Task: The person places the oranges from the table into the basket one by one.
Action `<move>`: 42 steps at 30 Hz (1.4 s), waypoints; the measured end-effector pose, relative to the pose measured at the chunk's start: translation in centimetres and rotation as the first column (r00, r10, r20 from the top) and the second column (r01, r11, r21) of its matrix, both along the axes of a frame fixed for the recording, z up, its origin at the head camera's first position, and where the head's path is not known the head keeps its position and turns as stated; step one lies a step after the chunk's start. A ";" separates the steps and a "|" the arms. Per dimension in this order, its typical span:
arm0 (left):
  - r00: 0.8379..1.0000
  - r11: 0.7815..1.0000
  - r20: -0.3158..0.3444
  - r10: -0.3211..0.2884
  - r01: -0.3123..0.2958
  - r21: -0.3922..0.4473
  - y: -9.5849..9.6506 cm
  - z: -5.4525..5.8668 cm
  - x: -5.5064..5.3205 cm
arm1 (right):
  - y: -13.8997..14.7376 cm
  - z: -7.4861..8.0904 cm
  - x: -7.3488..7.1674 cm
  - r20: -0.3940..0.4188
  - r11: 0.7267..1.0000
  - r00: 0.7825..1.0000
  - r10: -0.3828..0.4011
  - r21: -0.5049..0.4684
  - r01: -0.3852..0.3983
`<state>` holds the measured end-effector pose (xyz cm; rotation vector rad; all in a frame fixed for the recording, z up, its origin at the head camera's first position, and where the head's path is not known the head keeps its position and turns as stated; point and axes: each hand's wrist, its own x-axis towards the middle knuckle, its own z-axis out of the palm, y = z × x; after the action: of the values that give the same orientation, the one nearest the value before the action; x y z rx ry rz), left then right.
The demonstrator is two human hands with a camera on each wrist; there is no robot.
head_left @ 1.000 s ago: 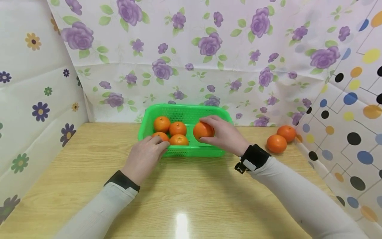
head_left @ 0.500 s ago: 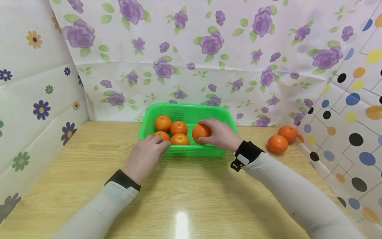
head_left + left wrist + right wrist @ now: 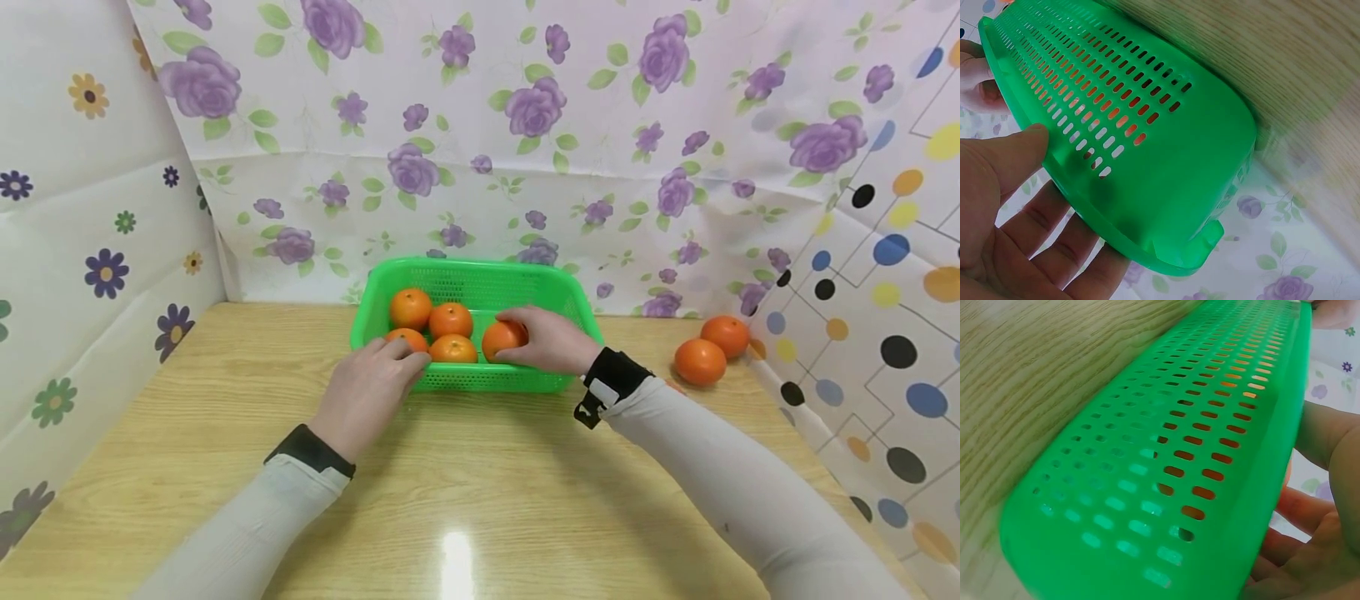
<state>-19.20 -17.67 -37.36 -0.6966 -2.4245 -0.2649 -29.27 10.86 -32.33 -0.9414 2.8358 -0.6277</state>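
Note:
A green perforated plastic basket (image 3: pixel 480 381) stands against the back wall, with several oranges grouped in its left half. My left hand (image 3: pixel 367 392) grips its near rim at the left. In the left wrist view the thumb (image 3: pixel 1019 153) lies outside the basket wall and the fingers reach over the rim to the inner side. On the right, my right hand (image 3: pixel 551 340) holds an orange (image 3: pixel 502 340) low inside the basket, beside the others. The right wrist view shows that orange mostly hidden behind the basket wall, with fingers (image 3: pixel 1307 509) beyond the rim.
Two more oranges (image 3: pixel 701 362) lie together on the wooden table (image 3: pixel 450 467) to the right, near the dotted side wall (image 3: pixel 885 333). A purple-flowered sheet (image 3: pixel 480 200) hangs directly behind the basket. On the left stands another flower-patterned wall (image 3: pixel 97 200).
My right hand has lowered the orange deeper into the basket and shifted slightly left. The left hand keeps its hold on the rim.

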 end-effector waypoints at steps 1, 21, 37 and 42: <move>1.000 1.000 -0.001 0.001 -0.001 0.000 0.0 0.0 0.0 | 0.0 0.0 0.0 0.013 1.000 1.000 -0.001 0.002 0.001; 1.000 1.000 -0.024 -0.010 0.010 0.008 0.0 -0.1 0.0 | 0.1 -0.9 -0.8 0.168 0.999 0.985 0.047 -0.011 -0.046; 0.999 1.000 -0.034 -0.011 0.011 0.007 -0.1 -0.1 0.0 | 0.2 -1.2 -0.8 0.270 0.999 0.962 -0.031 0.014 0.028; 0.999 1.000 -0.040 -0.016 0.017 0.011 -0.1 -0.1 -0.1 | 0.3 -1.3 -0.7 0.236 0.999 0.970 -0.054 0.015 0.052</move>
<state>-19.26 -17.73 -37.44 -0.7107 -2.3791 -0.2684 -29.98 11.13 -33.60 -0.7365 2.6570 -0.6829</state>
